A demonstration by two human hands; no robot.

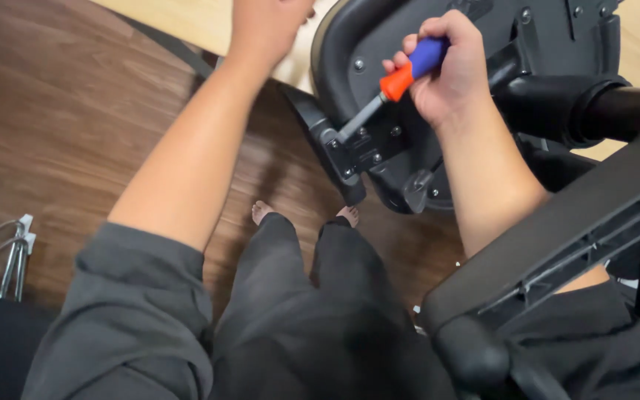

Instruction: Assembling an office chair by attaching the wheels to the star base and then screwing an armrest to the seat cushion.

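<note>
Dark wood-grain flooring (61,111) is filling the background, with a pale wooden surface (179,18) running along the top edge. At the far left, thin metal legs (15,255) of some piece of furniture are standing on the floor. Moving right, the person's left hand (267,26) is reaching up to the top of the frame, near the curved black edge of the overturned chair seat (350,44); its fingers are cut off by the frame, so whether it is gripping anything cannot be told. Below, the person's bare feet (262,211) are showing past dark trouser legs. Further right, the right hand (450,70) is wrapping closed around the blue and orange handle of a screwdriver (401,74), whose metal shaft is angling down-left with its tip sitting at the black bracket (361,152) studded with screws on the chair's underside. At the right, a black ribbed chair arm (564,248) is crossing the foreground diagonally, over the right forearm.
</note>
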